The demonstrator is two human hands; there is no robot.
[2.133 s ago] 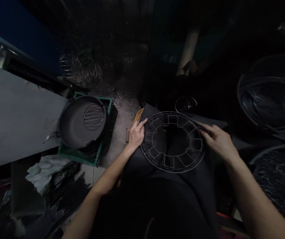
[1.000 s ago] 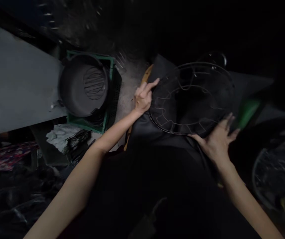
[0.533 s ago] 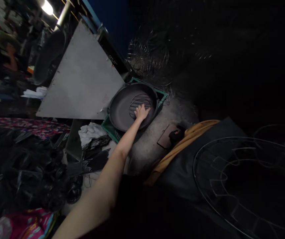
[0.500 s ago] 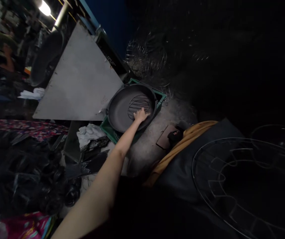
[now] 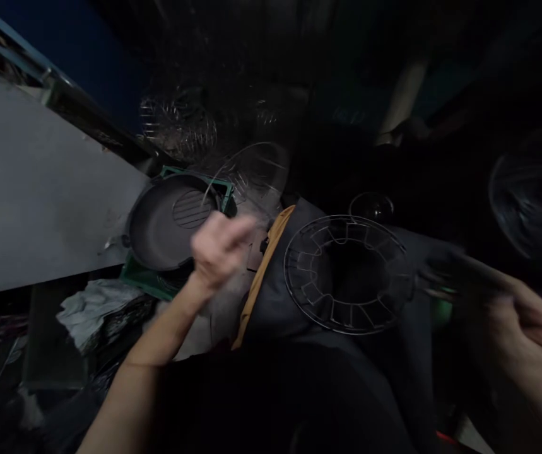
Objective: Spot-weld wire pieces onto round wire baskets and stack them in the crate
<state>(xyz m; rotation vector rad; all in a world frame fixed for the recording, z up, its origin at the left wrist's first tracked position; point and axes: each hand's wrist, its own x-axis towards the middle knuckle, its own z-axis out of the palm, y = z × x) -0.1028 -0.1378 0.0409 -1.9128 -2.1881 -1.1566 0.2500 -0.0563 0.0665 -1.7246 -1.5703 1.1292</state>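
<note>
My left hand (image 5: 221, 249), smeared by motion, is closed with fingers curled in front of the black pan (image 5: 152, 224). A thin wire ring (image 5: 264, 144) rises from it and looks held in its fingers. Over my dark-clad lap lies a round wire frame (image 5: 289, 277), two rings joined by a bent zigzag wire. My right hand (image 5: 530, 340) is wrapped round a dark tool (image 5: 469, 277), blurred, its metal prongs close to the frame's right rim. Whether the prongs grip the frame, I cannot tell. Inside the pan is a striped round grille (image 5: 190, 209).
The pan sits on a green crate (image 5: 145, 277). A grey board (image 5: 48, 183) slants at the left, with crumpled white cloth (image 5: 98, 309) below it. Heaped wire pieces (image 5: 180, 129) lie beyond the pan. A yellow-brown cloth strip (image 5: 261, 271) edges my lap.
My left hand has come up out of the pan toward my lap, apparently with a wire ring. The view has swung right, bringing my right hand with the dark tool into sight.
</note>
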